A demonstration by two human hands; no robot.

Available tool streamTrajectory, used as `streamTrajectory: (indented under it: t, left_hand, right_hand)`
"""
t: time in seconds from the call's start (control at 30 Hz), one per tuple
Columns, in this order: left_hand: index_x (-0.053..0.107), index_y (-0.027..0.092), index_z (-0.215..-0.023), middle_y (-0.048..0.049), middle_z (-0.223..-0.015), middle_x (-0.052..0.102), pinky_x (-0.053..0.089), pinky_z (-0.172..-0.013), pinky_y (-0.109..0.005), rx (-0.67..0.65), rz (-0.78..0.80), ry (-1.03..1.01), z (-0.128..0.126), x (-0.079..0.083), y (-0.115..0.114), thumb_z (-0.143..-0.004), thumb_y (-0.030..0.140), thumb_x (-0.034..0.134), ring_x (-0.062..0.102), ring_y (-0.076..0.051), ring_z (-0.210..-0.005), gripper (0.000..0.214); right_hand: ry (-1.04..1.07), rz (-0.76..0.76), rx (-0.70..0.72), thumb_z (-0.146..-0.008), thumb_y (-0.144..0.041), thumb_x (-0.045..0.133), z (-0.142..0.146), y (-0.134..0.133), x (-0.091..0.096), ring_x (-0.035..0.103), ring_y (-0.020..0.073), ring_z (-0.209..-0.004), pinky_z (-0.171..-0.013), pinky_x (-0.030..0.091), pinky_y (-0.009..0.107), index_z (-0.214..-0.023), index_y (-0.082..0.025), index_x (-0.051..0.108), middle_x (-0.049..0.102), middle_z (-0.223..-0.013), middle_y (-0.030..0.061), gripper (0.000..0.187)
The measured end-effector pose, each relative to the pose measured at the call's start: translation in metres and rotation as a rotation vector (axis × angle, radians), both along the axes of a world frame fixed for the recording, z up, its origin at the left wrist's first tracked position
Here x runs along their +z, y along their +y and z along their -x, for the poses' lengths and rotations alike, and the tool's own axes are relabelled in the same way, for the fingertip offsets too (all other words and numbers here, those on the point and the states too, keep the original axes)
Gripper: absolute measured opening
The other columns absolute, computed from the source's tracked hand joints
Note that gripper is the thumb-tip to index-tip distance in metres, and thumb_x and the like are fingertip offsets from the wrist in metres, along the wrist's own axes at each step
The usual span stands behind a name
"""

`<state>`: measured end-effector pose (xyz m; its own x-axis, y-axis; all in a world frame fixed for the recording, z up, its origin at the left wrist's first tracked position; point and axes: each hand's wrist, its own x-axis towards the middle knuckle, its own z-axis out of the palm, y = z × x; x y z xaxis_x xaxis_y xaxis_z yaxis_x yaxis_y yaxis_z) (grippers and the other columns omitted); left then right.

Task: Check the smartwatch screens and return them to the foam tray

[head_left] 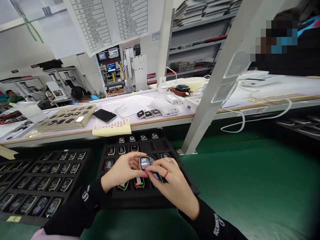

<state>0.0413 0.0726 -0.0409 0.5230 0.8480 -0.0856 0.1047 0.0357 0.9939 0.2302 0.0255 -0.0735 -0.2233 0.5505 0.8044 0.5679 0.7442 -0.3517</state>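
Over a black tray (140, 201) on green surfacing (232, 186), left hand (123, 170) and right hand (173, 182), partly curled, are gripping 1 watch (145, 162); shelves (197, 47) are standing beyond.

Floor: I see smooth green flooring (250, 166) spreading across the lower right, with a pale sheen.
Bench: a long whitish worktop (175, 118) with a wood-coloured front edge crosses my view from side to side.
Post: a pale metal upright (212, 100) slants through my feed, in front of the bench.
Back: I make out grey shelves (180, 50) near a white wall (153, 53).
Machines: a white cabinet (140, 71) stands beside lit screens (111, 67).
Light: bright throughout.
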Motion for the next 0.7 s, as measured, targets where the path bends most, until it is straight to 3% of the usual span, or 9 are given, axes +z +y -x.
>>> streamTrajectory:
  t: [0.13, 0.27, 0.37, 0.43, 0.57, 0.7]
  left_hand:
    - [0.067, 0.019, -0.119, -0.0006, -0.083, 0.067, 0.055, -0.07, -0.029, 0.028, -0.156, 0.121, -0.003, 0.003, -0.008, -0.063, 0.018, 0.087, 0.063, -0.015, -0.072, 0.059]
    - [0.067, 0.022, -0.119, -0.001, -0.087, 0.069, 0.055, -0.072, -0.029, 0.082, -0.295, 0.201, -0.001, 0.011, -0.008, -0.07, 0.014, 0.078, 0.063, -0.015, -0.071, 0.051]
    - [0.064, 0.022, -0.121, -0.0042, -0.103, 0.07, 0.054, -0.073, -0.027, 0.195, -0.419, 0.15, 0.007, 0.02, 0.003, -0.077, 0.014, 0.07, 0.064, -0.014, -0.076, 0.045]
    - [0.062, 0.023, -0.123, -0.0048, -0.105, 0.069, 0.054, -0.073, -0.026, 0.262, -0.475, 0.084, 0.015, 0.028, 0.015, -0.079, 0.015, 0.069, 0.064, -0.015, -0.079, 0.046]
    - [0.059, 0.023, -0.126, -0.0043, -0.1, 0.069, 0.053, -0.074, -0.026, 0.328, -0.542, -0.02, 0.028, 0.046, 0.031, -0.08, 0.016, 0.069, 0.063, -0.015, -0.081, 0.048]
    - [0.059, 0.025, -0.123, -0.0038, -0.112, 0.066, 0.052, -0.076, -0.025, 0.342, -0.615, -0.053, 0.031, 0.06, 0.035, -0.08, 0.014, 0.068, 0.061, -0.013, -0.083, 0.046]
  right_hand:
    - [-0.02, 0.032, -0.038, -0.099, -0.01, 0.053, 0.0, 0.0, 0.006, 0.06, 0.0212, -0.081, -0.08, 0.04, 0.039, -0.095, -0.019, 0.059, 0.064, -0.088, 0.0043, 0.011]
    - [0.184, 0.079, -0.111, -0.101, -0.017, 0.047, -0.008, -0.002, 0.014, 0.061, 0.02, -0.075, -0.071, 0.044, 0.033, -0.092, -0.023, 0.054, 0.064, -0.081, 0.0017, 0.014]
    - [0.363, 0.239, -0.083, -0.104, -0.024, 0.048, -0.017, -0.006, 0.019, 0.065, 0.0164, -0.07, -0.065, 0.048, 0.027, -0.094, -0.025, 0.056, 0.066, -0.076, -0.0018, 0.012]
    - [0.383, 0.309, -0.029, -0.103, -0.027, 0.052, -0.022, -0.008, 0.021, 0.068, 0.0152, -0.075, -0.069, 0.051, 0.024, -0.095, -0.026, 0.06, 0.071, -0.084, -0.0021, 0.011]
    - [0.344, 0.277, 0.003, -0.097, -0.028, 0.061, -0.025, -0.008, 0.018, 0.07, 0.0179, -0.088, -0.081, 0.054, 0.024, -0.092, -0.027, 0.069, 0.073, -0.095, -0.0019, 0.01]
    - [0.378, 0.241, -0.057, -0.094, -0.029, 0.064, -0.024, -0.008, 0.013, 0.07, 0.0182, -0.088, -0.082, 0.055, 0.023, -0.094, -0.03, 0.072, 0.073, -0.096, -0.0032, 0.007]
